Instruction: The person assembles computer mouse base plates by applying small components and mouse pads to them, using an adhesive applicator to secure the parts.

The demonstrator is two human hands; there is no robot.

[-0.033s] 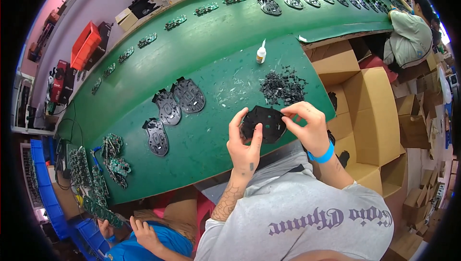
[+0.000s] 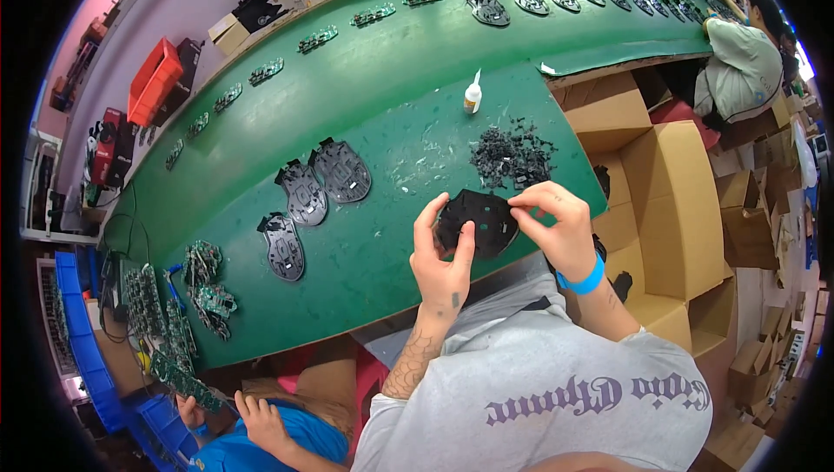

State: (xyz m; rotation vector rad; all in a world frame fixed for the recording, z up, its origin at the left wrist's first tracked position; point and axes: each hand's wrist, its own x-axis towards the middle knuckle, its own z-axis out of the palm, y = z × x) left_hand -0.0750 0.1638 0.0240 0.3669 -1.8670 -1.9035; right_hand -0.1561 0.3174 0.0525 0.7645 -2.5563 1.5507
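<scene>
My left hand (image 2: 443, 270) holds a black plastic mouse base (image 2: 488, 231) above the table's near edge, thumb on its face and fingers round its left side. At the base's right edge, my right hand (image 2: 566, 231) pinches with thumb and forefinger; whatever lies between those fingertips is too small to make out. Just beyond the base is a heap of small black plastic parts (image 2: 512, 155). A white dropper bottle (image 2: 472, 97) stands upright behind the heap. Three more mouse bases (image 2: 302, 194) lie on the green table (image 2: 391, 255) to the left.
Circuit boards (image 2: 208, 285) are piled at the table's left end, where a co-worker's hands (image 2: 261, 420) hold a green board. Boards and mouse bases (image 2: 530, 0) line the long far bench. An open cardboard box (image 2: 669, 211) stands at right; another person (image 2: 738, 64) sits beyond.
</scene>
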